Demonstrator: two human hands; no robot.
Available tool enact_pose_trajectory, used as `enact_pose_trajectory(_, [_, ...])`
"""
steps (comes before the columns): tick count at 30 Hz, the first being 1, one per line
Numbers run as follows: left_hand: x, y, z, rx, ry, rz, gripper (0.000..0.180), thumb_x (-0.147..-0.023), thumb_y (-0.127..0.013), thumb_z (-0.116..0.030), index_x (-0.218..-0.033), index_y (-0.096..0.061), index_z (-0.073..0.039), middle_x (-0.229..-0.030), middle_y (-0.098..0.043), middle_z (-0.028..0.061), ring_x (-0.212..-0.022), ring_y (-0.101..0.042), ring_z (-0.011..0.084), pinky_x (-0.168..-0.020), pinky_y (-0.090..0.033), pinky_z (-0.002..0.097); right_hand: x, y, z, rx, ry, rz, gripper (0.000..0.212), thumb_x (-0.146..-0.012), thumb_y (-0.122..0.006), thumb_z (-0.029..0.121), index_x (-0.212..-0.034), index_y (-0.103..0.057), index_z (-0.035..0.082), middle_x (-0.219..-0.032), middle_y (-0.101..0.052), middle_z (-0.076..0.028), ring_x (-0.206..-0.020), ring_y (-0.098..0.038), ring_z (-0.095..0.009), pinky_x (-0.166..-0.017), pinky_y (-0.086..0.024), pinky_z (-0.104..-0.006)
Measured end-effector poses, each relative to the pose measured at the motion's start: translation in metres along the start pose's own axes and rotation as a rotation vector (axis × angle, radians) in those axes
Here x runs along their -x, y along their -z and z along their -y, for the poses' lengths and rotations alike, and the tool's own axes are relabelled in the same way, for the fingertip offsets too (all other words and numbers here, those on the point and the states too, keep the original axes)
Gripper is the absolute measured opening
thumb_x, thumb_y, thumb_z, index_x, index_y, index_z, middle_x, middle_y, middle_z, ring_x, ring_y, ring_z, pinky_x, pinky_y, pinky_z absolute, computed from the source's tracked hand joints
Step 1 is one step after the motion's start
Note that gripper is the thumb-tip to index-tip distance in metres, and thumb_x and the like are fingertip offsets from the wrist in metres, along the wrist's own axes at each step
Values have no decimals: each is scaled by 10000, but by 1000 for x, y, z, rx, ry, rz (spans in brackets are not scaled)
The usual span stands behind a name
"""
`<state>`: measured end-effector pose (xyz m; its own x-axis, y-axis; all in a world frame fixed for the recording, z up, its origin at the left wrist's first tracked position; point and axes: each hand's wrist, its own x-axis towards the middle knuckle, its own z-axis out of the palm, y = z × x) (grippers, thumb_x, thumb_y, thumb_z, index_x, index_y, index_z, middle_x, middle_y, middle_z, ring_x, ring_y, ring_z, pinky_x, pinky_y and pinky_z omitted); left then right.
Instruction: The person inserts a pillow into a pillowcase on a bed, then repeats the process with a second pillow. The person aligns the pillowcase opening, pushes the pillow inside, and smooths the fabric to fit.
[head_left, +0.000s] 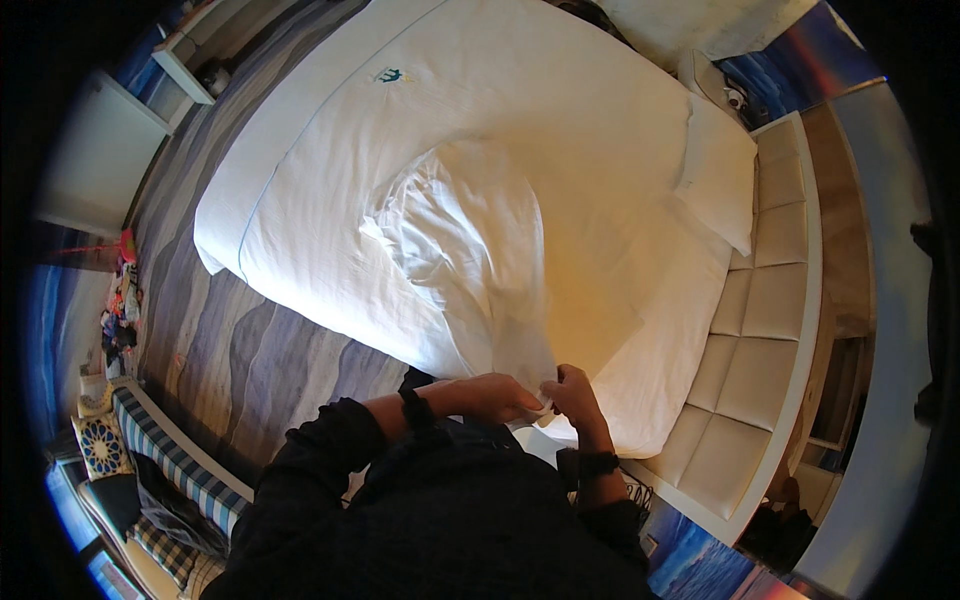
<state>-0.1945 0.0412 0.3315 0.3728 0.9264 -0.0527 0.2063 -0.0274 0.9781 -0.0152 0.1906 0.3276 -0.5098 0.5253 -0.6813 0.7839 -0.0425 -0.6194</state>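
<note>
A crumpled white cloth (pixel 490 235), shaped somewhat like a pillowcase, lies across the near half of the bed and narrows toward me. Its gathered end is held at the bed's near edge. My left hand (pixel 497 398) is closed on that end, its fingertips partly hidden in the folds. Right beside it, my right hand (pixel 575 394) pinches the same edge between thumb and fingers. Beneath the cloth spreads the white bed sheet (pixel 560 90), with a blue line and a small printed emblem toward the far left. Whether anything is inside the cloth cannot be seen.
A white pillow (pixel 718 175) rests against the padded cream headboard (pixel 760 300) on the right. Wavy grey flooring (pixel 230 350) runs along the left. At lower left stands a sofa (pixel 180 450) with cushions; a bedside table (pixel 702 75) sits beyond the pillow.
</note>
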Motion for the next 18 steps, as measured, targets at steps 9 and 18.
enact_pose_trajectory(9, [6, -7, 15, 18, 88, 93, 334, -954, -631, -287, -1166, -712, -42, -1014, -717, 234, -925, -681, 410, -834, -526, 447, -25, 18, -59, 373, -8, -475, 263, -852, -652, 218, -926, -678, -34, -818, -714, -217, -727, -702, -370, -710, -564, -441])
enact_pose_trajectory(18, [40, -17, 47, 341, 500, 60, 583, -988, -563, -529, -1308, -660, -51, -1252, -672, 266, -1129, -659, 338, -1027, -457, 409, -36, 32, -27, -911, 18, -182, 398, -1029, -548, 260, -1282, -564, -48, -1153, -702, -189, -996, -734, -310, -774, -643, -415])
